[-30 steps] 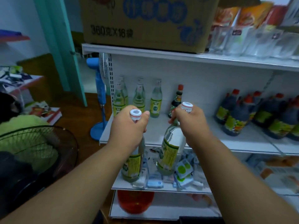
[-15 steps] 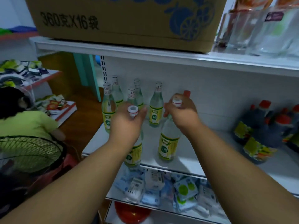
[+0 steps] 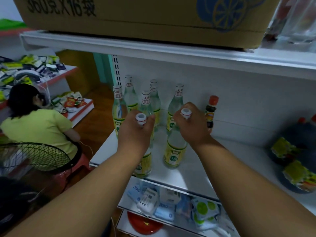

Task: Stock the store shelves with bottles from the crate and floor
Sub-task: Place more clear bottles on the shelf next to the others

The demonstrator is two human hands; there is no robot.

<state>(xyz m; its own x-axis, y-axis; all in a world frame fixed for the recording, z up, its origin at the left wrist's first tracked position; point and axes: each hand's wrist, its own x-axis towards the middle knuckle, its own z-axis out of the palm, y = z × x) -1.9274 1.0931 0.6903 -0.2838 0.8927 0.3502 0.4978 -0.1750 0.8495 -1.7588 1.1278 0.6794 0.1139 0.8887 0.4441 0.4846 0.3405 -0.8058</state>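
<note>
Forearms reach in from the lower edge, each hand gripping the neck of a clear glass bottle just under its white cap. The left hand (image 3: 136, 132) has its fingers curled round the left bottle (image 3: 143, 165), whose base sits at the front lip of the white shelf (image 3: 196, 171). The right hand (image 3: 191, 127) is wrapped round the neck of the right bottle (image 3: 173, 151), which stands upright on the shelf a little further in; the two bottles are near each other but apart, and both carry yellow-green labels.

Below the held bottles, the next shelf down holds a jumble of small packets (image 3: 171, 204), with a red round object (image 3: 144, 225) beneath that.

Just beyond the hands, five matching clear bottles (image 3: 154, 100) stand in a cluster toward the back wall, left of the right hand. A small dark sauce bottle (image 3: 210, 112) with a red cap stands just to the right of that hand. Further right lie blurred dark bottles (image 3: 297, 159) with yellow-green labels.

Overhead, a cardboard box (image 3: 136, 17) rests on the upper shelf. Away to the left, a person in a yellow-green shirt (image 3: 39, 129) sits behind a black wire fan guard (image 3: 37, 156).
</note>
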